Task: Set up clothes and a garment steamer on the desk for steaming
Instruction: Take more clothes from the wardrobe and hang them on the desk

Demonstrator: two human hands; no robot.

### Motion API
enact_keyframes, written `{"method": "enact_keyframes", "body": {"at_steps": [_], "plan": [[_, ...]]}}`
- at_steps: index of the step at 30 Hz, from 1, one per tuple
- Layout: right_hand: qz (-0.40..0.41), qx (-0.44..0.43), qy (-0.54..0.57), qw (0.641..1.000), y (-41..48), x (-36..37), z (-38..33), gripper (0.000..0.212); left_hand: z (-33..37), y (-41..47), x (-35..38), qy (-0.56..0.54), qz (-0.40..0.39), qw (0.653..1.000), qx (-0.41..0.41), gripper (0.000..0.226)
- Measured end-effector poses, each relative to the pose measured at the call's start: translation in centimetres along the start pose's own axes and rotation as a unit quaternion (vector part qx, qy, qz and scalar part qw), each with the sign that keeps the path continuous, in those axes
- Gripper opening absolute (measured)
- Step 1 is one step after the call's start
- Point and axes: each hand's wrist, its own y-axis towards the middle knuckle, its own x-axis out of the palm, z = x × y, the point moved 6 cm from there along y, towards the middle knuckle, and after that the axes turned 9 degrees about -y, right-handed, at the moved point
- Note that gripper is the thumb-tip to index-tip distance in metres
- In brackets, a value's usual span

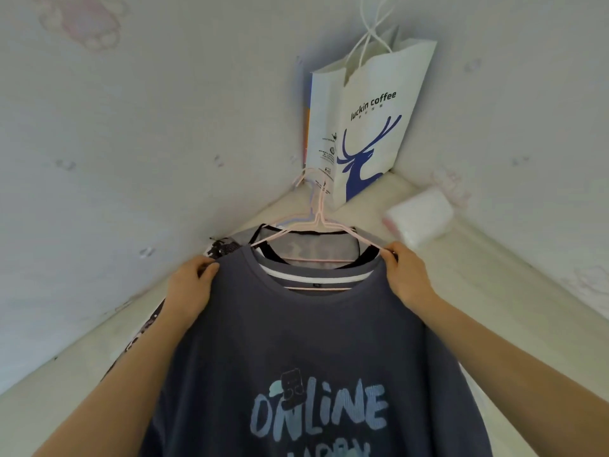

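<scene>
holding grey tee (306,341) by both shoulders: left hand (189,288) & right hand (408,278) pinch cloth. hangers (318,222) still in, no steamer in view; setup barely begun.

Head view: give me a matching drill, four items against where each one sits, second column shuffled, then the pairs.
Items:
1. paper bag
2. tissue pack
3. left hand
4. right hand

Places:
A. gripping the grey shirt at its right shoulder, by the pink hanger
B. standing upright in the far corner
C. lying on the surface to the right of the bag
D. gripping the shirt at its left shoulder

Pairs: 1-B, 2-C, 3-D, 4-A
</scene>
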Motion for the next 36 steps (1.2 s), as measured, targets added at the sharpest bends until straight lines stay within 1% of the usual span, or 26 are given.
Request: {"method": "enact_keyframes", "body": {"at_steps": [3,5,8,11,16,19,23,26,29,33,36], "plan": [[-0.003,0.009,0.009,1.0,1.8,0.3,-0.6,0.021,1.2,1.4,-0.6,0.013,0.05,0.998,0.021,0.017],[-0.006,0.007,0.017,1.0,3.0,0.3,-1.1,0.021,2.0,2.8,-1.1,0.018,0.068,0.997,0.038,0.019],[-0.016,0.005,0.003,1.0,4.7,0.7,-1.4,0.02,2.8,5.2,-0.9,0.049,0.069,0.996,0.042,0.021],[-0.023,0.031,-0.019,0.999,5.8,1.3,-0.8,0.019,2.9,6.8,0.4,0.095,0.055,0.993,0.045,0.022],[-0.006,0.031,-0.08,0.996,6.0,2.3,-0.4,0.019,0.3,6.8,1.9,0.131,0.078,0.988,0.016,0.022],[0.013,0.015,-0.105,0.994,5.8,2.7,-0.7,0.02,-0.5,6.4,2.0,0.151,0.086,0.985,0.011,0.022],[0.041,-0.013,-0.171,0.984,5.3,2.8,-1.1,0.023,-0.1,5.9,2.4,0.173,0.073,0.98,0.056,0.026],[0.047,-0.046,-0.218,0.974,4.3,2.7,-1.6,0.028,0.1,4.7,2.8,0.231,0.072,0.966,0.09,0.03],[0.029,-0.092,-0.262,0.96,2.9,2.8,-2.0,0.034,0.3,3.2,3.3,0.295,0.076,0.947,0.099,0.034],[0.012,-0.147,-0.272,0.951,0.3,2.7,-2.1,0.048,0.4,1.0,4.2,0.327,0.06,0.935,0.124,0.045],[-0.021,-0.153,-0.292,0.944,-2.1,2.8,-1.8,0.054,0.4,-1.1,5.0,0.345,0.04,0.926,0.149,0.048]]}}
